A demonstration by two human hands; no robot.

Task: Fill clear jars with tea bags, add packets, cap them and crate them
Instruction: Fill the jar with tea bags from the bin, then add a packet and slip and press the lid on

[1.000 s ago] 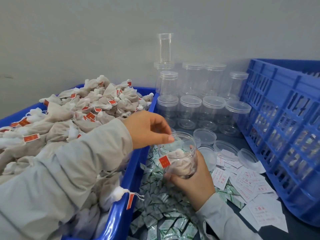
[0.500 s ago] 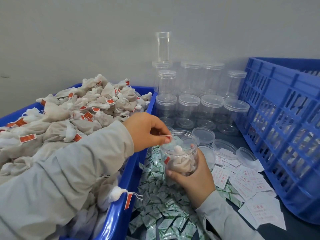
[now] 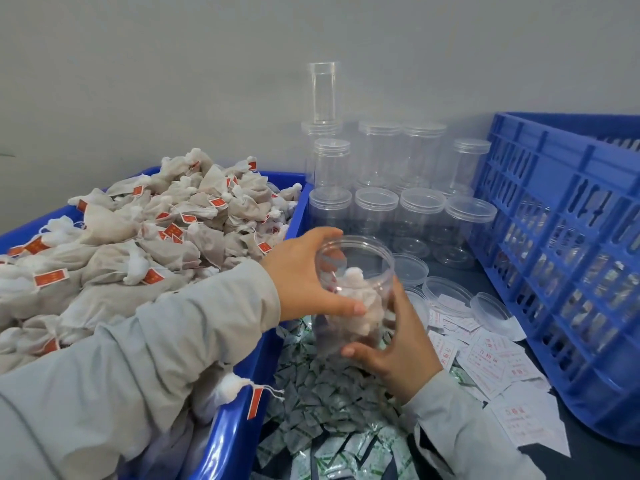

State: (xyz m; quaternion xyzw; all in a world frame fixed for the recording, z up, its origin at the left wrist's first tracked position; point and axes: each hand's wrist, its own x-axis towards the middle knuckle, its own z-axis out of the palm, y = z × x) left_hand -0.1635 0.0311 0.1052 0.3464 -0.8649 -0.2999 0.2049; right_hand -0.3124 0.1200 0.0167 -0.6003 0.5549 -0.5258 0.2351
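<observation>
Fingers [image 3: 349, 308] round jar [image 3: 356, 289], above packets [image 3: 322, 393]

Around the open jar [image 3: 353, 292], your room is tight: the tea-bag bin [image 3: 239, 407] walls its left, capped empty jars [image 3: 398, 220] crowd behind it, and the blue crate [image 3: 554, 258] blocks the right. Loose lids [image 3: 446, 292] lie between jar and crate, seemingly flat; above the jar is free.

Clear glossy plastic jar [image 3: 353, 289], paper bags [image 3: 166, 237]

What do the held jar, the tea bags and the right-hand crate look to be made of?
Jar: clear glossy plastic, probably; the bags inside show through.
Tea bags: soft matte paper or fabric mesh, crumpled, with string and red paper tags.
Crate: rigid blue moulded plastic with slotted walls.
</observation>
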